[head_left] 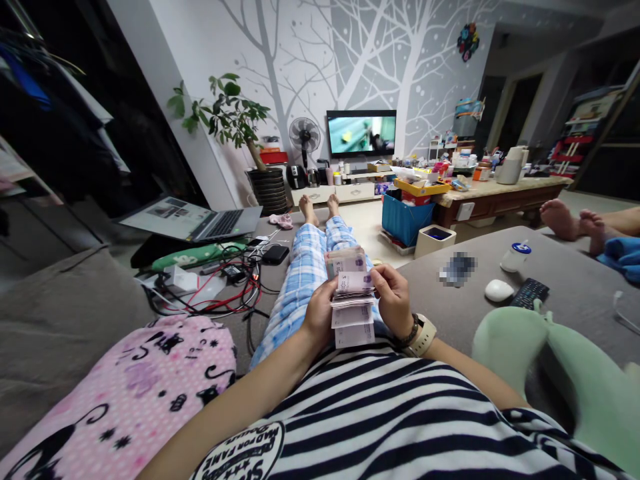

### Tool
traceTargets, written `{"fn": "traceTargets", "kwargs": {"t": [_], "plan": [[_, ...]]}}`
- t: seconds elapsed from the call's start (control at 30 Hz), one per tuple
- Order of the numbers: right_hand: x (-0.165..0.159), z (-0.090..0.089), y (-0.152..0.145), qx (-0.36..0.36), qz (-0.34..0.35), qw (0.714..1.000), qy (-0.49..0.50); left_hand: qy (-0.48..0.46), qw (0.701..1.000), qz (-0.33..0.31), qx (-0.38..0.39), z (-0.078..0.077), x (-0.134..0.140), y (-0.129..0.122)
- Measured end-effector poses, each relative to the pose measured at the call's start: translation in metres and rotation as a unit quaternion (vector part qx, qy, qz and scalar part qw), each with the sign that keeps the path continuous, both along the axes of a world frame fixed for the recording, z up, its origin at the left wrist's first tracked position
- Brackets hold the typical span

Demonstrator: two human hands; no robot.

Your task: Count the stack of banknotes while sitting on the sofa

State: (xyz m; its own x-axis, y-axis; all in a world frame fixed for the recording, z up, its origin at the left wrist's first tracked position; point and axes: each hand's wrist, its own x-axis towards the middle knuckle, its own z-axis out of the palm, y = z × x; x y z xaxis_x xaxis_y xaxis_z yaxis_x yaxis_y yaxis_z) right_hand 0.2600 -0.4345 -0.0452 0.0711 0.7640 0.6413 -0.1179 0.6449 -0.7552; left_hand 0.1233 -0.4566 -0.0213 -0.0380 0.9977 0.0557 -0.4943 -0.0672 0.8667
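A stack of purple-grey banknotes (353, 316), some marked with a 5, is fanned out above my lap. My left hand (319, 308) is closed on the stack's left edge, its thumb over the notes. At the upper right edge, my right hand (393, 301) pinches a banknote between thumb and fingers. Several notes hang down toward my striped shirt (400, 413), and others stick up beyond my fingers. Beneath the notes lie my legs in blue checked trousers (300, 280). A watch (424, 335) and a dark bracelet are on my right wrist.
Left of my legs are an open laptop (230, 223), tangled cables (250, 287) and a pink blanket (145, 387). To the right lie a green neck pillow (510, 340), a white mouse (499, 291), a black keyboard (531, 293) and a jar (515, 259). Another person's feet (560, 219) rest beyond.
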Motion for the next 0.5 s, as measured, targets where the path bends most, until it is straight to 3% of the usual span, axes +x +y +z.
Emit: {"fn": "traceTargets", "kwargs": {"t": [0.5], "plan": [[-0.0001,0.0008,-0.0016,0.013,0.026,0.999,0.028,-0.036,0.999,-0.009,-0.031,-0.0018,0.0001,0.0026]]}}
